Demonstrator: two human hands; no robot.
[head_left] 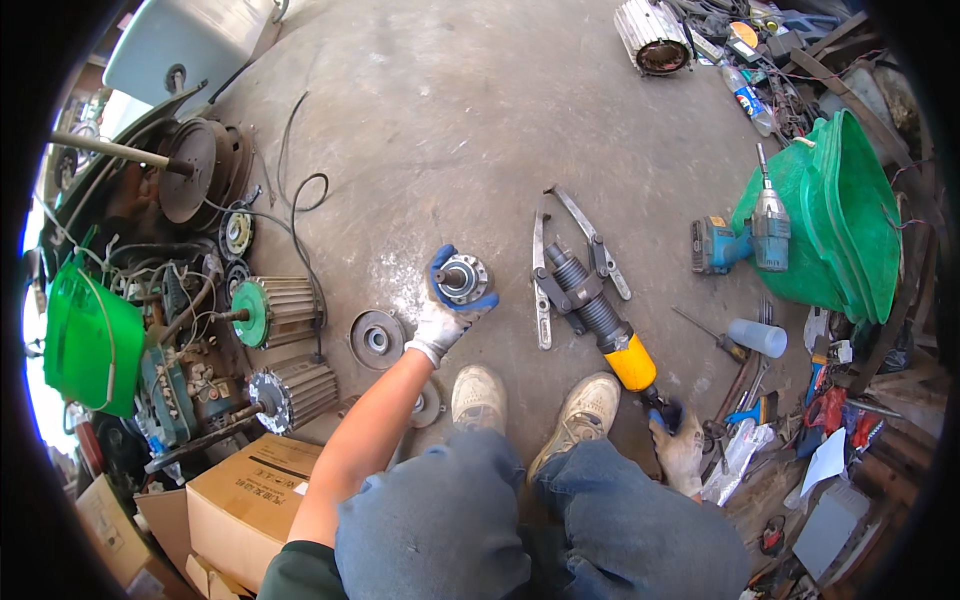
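Metal part point(466, 281), round and flanged with a short shaft showing, is sitting over the concrete floor point(440, 120) in front of the person's shoes point(481, 398); can't tell whether its underside is touching down. Left hand point(448, 315), in a white glove with blue fingers, is grasping it from the side, thumb and fingers wrapping the flange. Puller point(592, 300) is lying to the right of it, apart, its steel arms spreading and pointing away from the person, its yellow cylinder point(630, 363) facing back. Right hand point(680, 450), same glove type, is touching the black tail end by the cylinder; can't tell if the fingers are fully closing round it.

Risks, judging from here: the metal part could be slipping or rolling if the one-handed hold loosens, since the flange is looking smooth and rounded. The puller is looking heavy and long, so lifting it from the tail alone could be tipping its arms, pinching left fingers or dropping onto a shoe.

Farther out: a ring-shaped disc point(377, 340) is lying left of the hand, beyond it a finned motor with a green end point(285, 312). On the right, a screwdriver point(722, 338) and a pale cup point(758, 337) are lying near the puller; a cordless impact wrench point(770, 236) is resting against a green basket point(845, 215).
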